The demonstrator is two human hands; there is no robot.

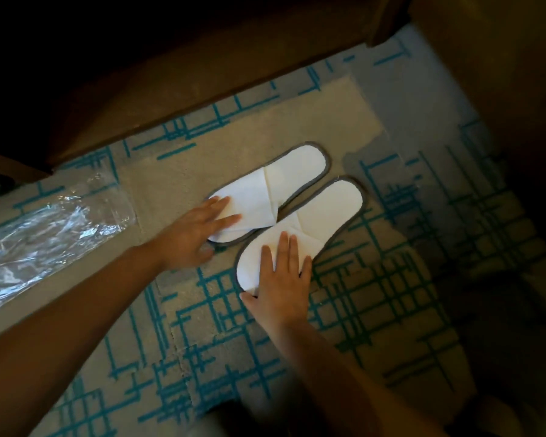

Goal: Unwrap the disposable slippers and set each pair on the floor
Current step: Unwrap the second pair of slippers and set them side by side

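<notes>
Both hands, left (191, 239) and right (282, 279), lie spread on 2 slippers (300, 181); wrapper (49, 234) empty.

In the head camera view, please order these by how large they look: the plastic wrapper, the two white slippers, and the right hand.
1. plastic wrapper, largest, and partly cut off at the picture's left edge.
2. left slipper and right slipper: these look alike, so I do not rank them.
3. right hand, smallest.

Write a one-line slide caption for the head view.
Left hand and right hand press a white slipper pair flat on patterned carpet, empty plastic wrapper alongside.
</notes>
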